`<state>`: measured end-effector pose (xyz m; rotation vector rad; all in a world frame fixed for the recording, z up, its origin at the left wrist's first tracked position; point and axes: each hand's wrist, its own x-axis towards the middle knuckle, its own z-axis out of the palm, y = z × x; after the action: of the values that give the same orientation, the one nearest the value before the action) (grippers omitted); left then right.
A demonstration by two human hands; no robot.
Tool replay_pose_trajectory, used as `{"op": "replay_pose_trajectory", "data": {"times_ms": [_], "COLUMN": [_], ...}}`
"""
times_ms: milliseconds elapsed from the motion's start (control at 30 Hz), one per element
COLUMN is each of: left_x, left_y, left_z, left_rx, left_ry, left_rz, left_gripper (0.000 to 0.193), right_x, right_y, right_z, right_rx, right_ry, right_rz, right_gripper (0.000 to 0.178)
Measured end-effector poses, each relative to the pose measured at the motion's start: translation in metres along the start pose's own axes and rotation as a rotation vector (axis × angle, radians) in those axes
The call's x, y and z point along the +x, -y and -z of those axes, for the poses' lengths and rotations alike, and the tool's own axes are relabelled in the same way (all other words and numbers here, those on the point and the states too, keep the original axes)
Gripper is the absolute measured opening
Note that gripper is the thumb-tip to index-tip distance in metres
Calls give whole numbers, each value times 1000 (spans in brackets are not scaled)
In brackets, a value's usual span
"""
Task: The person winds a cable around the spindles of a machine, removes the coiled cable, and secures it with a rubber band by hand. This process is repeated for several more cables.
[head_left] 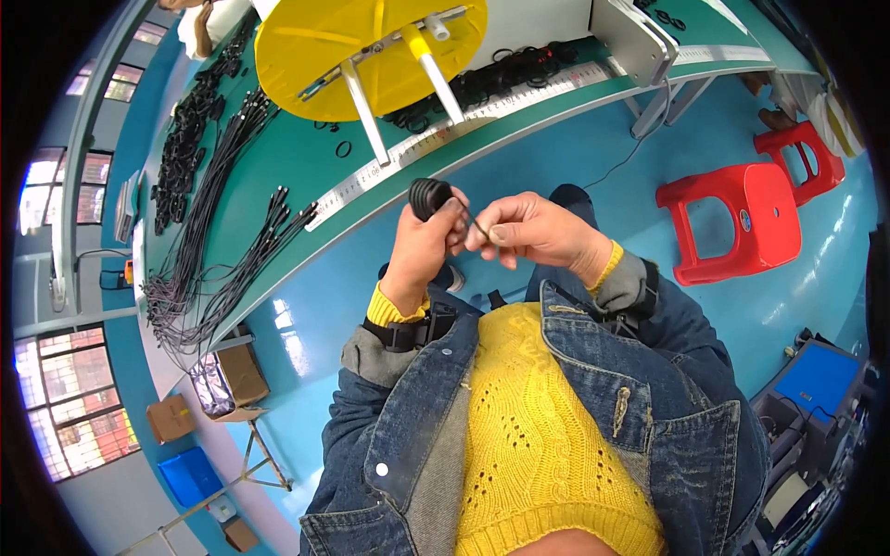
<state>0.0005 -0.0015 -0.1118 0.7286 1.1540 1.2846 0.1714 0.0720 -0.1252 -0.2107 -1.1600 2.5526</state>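
Observation:
A black cable coil is gripped in my left hand, in front of the bench edge. My right hand pinches a thin black length of the same cable, just right of the coil. Both hands are close together above the floor, fingers nearly touching. Past them, a yellow round disc with metal posts stands over the green bench. A white ruler strip runs along the bench's near side.
Long black cables spread over the bench's left part and hang past its edge. Black coils lie behind the ruler. Red stools stand at right. Cardboard boxes sit at lower left. Another person is at the far left.

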Motion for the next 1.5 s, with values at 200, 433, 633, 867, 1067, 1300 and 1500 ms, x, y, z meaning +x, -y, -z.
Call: {"op": "replay_pose_trajectory", "data": {"times_ms": [200,433,633,867,1067,1300,1500], "left_x": [-11,-24,-19,-28,-50,-111,-140], "left_y": [9,4,20,18,29,14,-74], "left_z": [-10,-17,-4,2,18,69,165], "left_rx": [-26,22,362,648,952,490,648], "left_ry": [97,145,149,-95,-145,80,-40], "left_rz": [192,302,230,-164,-473,283,461], "left_gripper": [9,14,21,27,23,26,29], "right_x": [1,19,26,23,44,75,64], "right_y": [32,58,21,-2,-13,-97,-82], "right_z": [10,-15,-9,1,-81,-88,-90], "right_rx": [-398,-1052,-889,-464,-1650,-1533,-914], "right_ry": [-149,-65,80,-312,-206,-72,-3], "right_rz": [-99,-112,-51,-61,469,-8,-586], "right_gripper": [29,31,29,33,28,31,32]}}
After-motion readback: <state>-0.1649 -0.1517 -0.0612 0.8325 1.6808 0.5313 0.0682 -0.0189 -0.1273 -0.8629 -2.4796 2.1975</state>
